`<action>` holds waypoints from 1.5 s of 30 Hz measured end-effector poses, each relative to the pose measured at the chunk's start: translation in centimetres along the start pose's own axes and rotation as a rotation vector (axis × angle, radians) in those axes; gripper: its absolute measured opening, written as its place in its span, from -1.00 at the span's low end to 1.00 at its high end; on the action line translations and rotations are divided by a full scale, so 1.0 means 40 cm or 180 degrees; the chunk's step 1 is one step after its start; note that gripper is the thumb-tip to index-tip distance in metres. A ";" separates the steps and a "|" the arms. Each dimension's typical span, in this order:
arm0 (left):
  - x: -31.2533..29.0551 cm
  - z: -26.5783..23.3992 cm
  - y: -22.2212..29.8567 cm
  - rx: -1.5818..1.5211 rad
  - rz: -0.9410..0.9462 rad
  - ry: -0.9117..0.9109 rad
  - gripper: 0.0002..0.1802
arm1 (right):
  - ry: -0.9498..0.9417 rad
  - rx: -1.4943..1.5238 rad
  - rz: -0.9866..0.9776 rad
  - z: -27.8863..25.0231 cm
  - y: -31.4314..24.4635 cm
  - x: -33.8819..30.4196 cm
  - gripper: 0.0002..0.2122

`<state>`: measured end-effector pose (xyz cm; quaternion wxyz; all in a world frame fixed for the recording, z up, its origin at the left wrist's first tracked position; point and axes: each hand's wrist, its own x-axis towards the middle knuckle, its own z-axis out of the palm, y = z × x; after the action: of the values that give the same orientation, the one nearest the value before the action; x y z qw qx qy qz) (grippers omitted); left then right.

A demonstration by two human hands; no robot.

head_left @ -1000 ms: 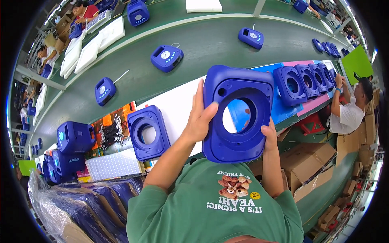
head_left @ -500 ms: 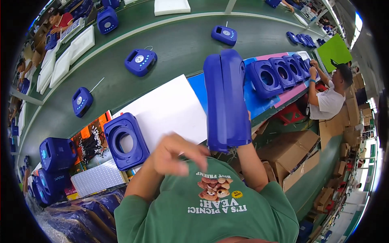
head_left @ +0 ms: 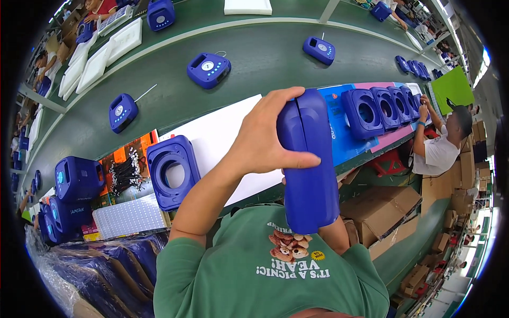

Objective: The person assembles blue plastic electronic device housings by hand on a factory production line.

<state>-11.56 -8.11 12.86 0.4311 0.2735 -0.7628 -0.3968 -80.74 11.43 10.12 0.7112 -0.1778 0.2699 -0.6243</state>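
Observation:
A blue plastic speaker housing (head_left: pixel 313 185) is held on end before my chest, with a seam down its upper part. My left hand (head_left: pixel 265 138) grips its upper part, thumb across the near face and fingers over the top. My right hand is mostly hidden behind the housing; its forearm (head_left: pixel 335 234) shows at the lower right, and a bit of finger shows at the housing's left edge. Left of my hands, an open blue housing frame (head_left: pixel 174 172) with a large round hole lies beside a white sheet (head_left: pixel 212 127).
Several similar frames (head_left: pixel 363 114) stand in a row to the right on blue and pink sheets. Finished-looking blue speakers (head_left: pixel 209 69) sit on the green conveyor (head_left: pixel 254 58). Wires (head_left: pixel 127 172), a white dotted tray (head_left: pixel 127 218) and stacked speakers (head_left: pixel 79 177) are left. A co-worker (head_left: pixel 445 140) and cardboard boxes (head_left: pixel 379 209) are right.
My left hand has risen from beside the housing and taken hold of its upper part. The housing sits lower and slightly turned. The whole view has shifted a little.

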 end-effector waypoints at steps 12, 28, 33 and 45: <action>0.028 0.045 -0.069 -0.2038 -0.0665 0.0956 -0.88 | -0.1032 0.0243 0.0415 0.501 1.058 0.404 -0.26; -0.152 0.118 -0.166 -0.1962 -0.0446 0.0302 0.17 | 0.0289 -0.3647 -0.2577 0.728 0.932 0.381 -0.08; -0.131 0.076 -0.128 -0.1672 -0.0413 0.0286 0.18 | 0.0589 -0.5143 -0.3459 0.793 0.898 0.406 -0.12; -0.101 0.078 -0.136 -0.2717 -0.1081 0.1141 0.11 | 0.0007 -0.4251 -0.2250 0.733 0.919 0.398 -0.31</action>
<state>-11.93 -6.80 5.53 0.5584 0.2568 -0.3907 -0.6853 -32.67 -0.91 9.08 0.2095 -0.6464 0.5185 -0.5191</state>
